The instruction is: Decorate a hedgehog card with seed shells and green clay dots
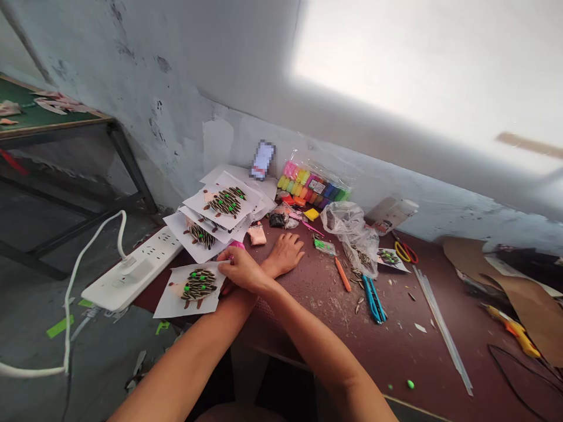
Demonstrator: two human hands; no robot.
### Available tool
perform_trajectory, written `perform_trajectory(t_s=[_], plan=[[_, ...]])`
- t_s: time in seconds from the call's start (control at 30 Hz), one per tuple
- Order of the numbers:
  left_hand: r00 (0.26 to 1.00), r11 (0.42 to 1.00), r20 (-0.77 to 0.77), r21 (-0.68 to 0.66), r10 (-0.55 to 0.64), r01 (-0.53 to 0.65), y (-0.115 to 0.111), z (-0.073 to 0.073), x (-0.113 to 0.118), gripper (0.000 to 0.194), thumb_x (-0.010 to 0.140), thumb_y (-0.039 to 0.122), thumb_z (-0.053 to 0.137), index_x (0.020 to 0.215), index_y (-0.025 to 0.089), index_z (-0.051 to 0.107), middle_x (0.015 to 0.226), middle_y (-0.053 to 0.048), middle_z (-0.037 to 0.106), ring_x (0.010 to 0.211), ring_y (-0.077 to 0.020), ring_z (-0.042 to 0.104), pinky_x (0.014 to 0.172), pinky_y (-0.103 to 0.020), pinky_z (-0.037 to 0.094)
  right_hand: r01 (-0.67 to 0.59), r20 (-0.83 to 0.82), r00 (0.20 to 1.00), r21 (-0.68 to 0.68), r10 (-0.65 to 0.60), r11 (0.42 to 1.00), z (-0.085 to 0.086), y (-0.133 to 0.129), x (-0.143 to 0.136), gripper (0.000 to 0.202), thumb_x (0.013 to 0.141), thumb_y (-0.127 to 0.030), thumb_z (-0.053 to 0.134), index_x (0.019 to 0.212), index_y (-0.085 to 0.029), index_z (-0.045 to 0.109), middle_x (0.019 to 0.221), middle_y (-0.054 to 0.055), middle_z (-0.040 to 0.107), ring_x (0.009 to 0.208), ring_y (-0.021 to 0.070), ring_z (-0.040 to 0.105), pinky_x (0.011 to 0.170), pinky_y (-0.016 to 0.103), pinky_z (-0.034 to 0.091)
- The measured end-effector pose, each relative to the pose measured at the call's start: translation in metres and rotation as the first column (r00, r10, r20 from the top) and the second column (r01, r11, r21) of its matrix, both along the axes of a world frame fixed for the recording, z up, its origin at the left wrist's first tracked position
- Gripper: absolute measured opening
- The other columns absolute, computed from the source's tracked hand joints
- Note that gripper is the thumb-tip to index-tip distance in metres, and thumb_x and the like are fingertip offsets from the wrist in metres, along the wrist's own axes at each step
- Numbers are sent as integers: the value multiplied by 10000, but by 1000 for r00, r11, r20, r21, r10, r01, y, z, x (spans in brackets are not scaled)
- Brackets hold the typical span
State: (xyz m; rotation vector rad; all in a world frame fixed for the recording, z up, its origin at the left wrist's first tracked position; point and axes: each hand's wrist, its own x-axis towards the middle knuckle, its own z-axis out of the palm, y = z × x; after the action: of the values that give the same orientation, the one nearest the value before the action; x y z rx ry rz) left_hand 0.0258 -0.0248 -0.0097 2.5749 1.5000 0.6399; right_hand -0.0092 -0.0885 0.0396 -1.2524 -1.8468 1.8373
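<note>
My forearms cross, the right one lying over the left. My right hand [243, 269] pinches the upper right corner of a white paper card [166, 306] at the table's left edge. On this card is a hedgehog picture [197, 285] with a pale face, seed-like dark spines and green dots. My left hand [285, 254] rests on the brown table with its fingers stretched out and nothing held. Behind the card lies a stack of similar hedgehog cards [224, 206]. A pale pink packet of clay [257, 235] sits just beyond my left hand.
A white power strip [132, 269] stands left of the cards. Coloured clay packs [314, 184], a phone [263, 159] and a plastic bag of seeds [358, 237] are at the back. Rightward lie a blue cutter [373, 299], scissors [405, 252], glue sticks [443, 331] and a glue gun [514, 331].
</note>
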Motion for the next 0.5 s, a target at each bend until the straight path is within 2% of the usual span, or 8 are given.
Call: perform_trajectory(t_s=[0.1, 0.17, 0.33, 0.5], plan=[[1000, 1000, 7, -12, -4, 4, 1, -2, 0, 275, 981, 332, 513, 1136, 167, 669, 1251, -136, 613, 1145, -281, 527, 979, -426, 410, -37, 118, 993, 291, 2, 956, 3, -6, -5, 154, 800, -84, 557, 914, -184, 583, 712, -31, 598, 648, 128, 592, 612, 227, 467], [1000, 1000, 18, -13, -9, 9, 1, -3, 0, 279, 981, 331, 509, 1142, 168, 669, 1249, -139, 613, 1143, -284, 526, 978, -434, 410, -37, 172, 984, 431, -42, 902, 5, -10, -7, 175, 813, -100, 552, 962, -182, 593, 779, -11, 617, 723, 142, 584, 670, 243, 454], [1000, 1000, 29, 2, -12, 12, 2, -4, -1, 271, 977, 322, 499, 1130, 183, 676, 1224, -134, 628, 1126, -285, 528, 978, -452, 418, -156, 353, 934, 561, -64, 813, 14, -19, -3, 218, 888, -208, 522, 1097, -183, 579, 923, 67, 668, 832, 213, 610, 734, 308, 445], [1000, 1000, 21, 0, -13, 13, 1, -3, -1, 264, 975, 318, 515, 1120, 174, 681, 1238, -134, 629, 1131, -282, 537, 977, -434, 423, -304, 528, 847, 587, -69, 750, 22, -23, -2, 210, 928, -252, 486, 1102, -199, 592, 936, 96, 696, 817, 251, 644, 710, 339, 455]])
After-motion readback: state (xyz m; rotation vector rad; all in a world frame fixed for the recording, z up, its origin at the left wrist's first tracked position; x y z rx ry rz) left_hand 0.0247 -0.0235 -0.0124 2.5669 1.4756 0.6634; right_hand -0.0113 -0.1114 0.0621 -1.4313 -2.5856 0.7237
